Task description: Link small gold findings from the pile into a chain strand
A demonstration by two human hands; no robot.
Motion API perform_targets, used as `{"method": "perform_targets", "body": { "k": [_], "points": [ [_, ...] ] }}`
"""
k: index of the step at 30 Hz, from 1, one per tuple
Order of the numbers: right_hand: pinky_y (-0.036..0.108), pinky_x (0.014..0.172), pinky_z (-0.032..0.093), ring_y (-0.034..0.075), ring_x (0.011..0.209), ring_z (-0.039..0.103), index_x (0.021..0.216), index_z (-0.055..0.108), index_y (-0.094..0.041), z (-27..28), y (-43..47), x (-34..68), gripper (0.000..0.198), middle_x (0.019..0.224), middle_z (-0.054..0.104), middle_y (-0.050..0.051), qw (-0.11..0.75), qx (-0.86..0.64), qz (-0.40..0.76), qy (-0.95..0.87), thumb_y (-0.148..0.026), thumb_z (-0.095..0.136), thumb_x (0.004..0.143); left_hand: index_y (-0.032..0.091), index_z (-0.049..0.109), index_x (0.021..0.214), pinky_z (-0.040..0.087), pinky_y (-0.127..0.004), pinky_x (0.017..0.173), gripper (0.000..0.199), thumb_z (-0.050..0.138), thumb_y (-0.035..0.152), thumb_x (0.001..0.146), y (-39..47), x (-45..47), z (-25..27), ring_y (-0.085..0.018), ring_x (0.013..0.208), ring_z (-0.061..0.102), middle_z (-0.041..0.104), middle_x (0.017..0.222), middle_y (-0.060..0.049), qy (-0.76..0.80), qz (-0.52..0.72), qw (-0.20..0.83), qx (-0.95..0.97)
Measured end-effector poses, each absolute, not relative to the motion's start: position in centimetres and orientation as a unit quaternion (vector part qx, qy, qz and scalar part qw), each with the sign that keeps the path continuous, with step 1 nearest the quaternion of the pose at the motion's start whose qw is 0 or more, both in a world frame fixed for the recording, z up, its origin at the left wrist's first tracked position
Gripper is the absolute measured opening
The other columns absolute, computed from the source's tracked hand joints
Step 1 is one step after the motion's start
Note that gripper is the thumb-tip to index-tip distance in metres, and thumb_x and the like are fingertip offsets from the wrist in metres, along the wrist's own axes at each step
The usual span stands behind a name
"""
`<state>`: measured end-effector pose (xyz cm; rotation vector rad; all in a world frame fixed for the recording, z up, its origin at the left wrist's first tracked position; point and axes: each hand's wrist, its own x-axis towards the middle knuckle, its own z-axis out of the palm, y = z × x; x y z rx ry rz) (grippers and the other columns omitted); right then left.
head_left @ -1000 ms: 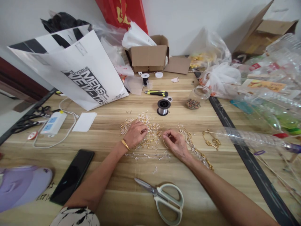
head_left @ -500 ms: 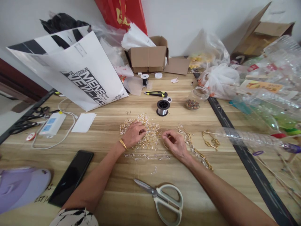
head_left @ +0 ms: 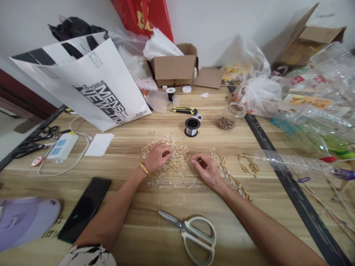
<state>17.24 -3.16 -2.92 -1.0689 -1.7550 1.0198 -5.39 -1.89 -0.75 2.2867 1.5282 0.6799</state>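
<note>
Head view: nearest the camera I see white-handled metal scissors [head_left: 181,224] on a wood-grain tabletop [head_left: 144,229], with room between them and the right forearm [head_left: 263,221]; a broad black strip [head_left: 296,195] edges the right side. Beyond lies a clear beaded strand [head_left: 173,184], just in front of a loose pile of gold and clear beads [head_left: 179,162]. My left hand [head_left: 158,158] curls over the pile; my right hand [head_left: 205,169] arches just beside it. Both draw thumb near forefinger; whether tips meet or grip anything, I cannot tell. Farther off, a white paper bag [head_left: 83,79] reads "MENS" and "NEW-TIDE".
</note>
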Motion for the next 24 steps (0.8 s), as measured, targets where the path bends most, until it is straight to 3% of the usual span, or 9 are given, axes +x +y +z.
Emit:
{"method": "perform_targets", "body": {
  "k": [13, 24],
  "points": [
    [0.023, 0.051, 0.042, 0.012, 0.059, 0.053, 0.077, 0.060, -0.017, -3.0, -3.1, 17.2, 0.014, 0.070, 0.062, 0.002, 0.418, -0.420, 0.411, -0.693, -0.028, 0.055, 0.083, 0.017, 0.067, 0.074, 0.041, -0.036, 0.082, 0.008, 0.062, 0.020, 0.079, -1.9, -5.2, -1.1, -0.018, 0.080, 0.052, 0.062, 0.075, -0.004, 0.523, 0.210, 0.135, 0.815],
    [0.023, 0.052, 0.041, 0.012, 0.058, 0.052, 0.076, 0.060, -0.017, -2.8, -3.2, 17.1, 0.014, 0.069, 0.060, 0.002, 0.417, -0.416, 0.421, -0.690, -0.028, 0.055, 0.083, 0.018, 0.066, 0.080, 0.040, -0.034, 0.084, 0.014, 0.053, 0.017, 0.085, -2.3, -4.3, -1.8, -0.019, 0.086, 0.050, 0.062, 0.080, -0.004, 0.489, 0.200, 0.110, 0.842]
  ]
}}
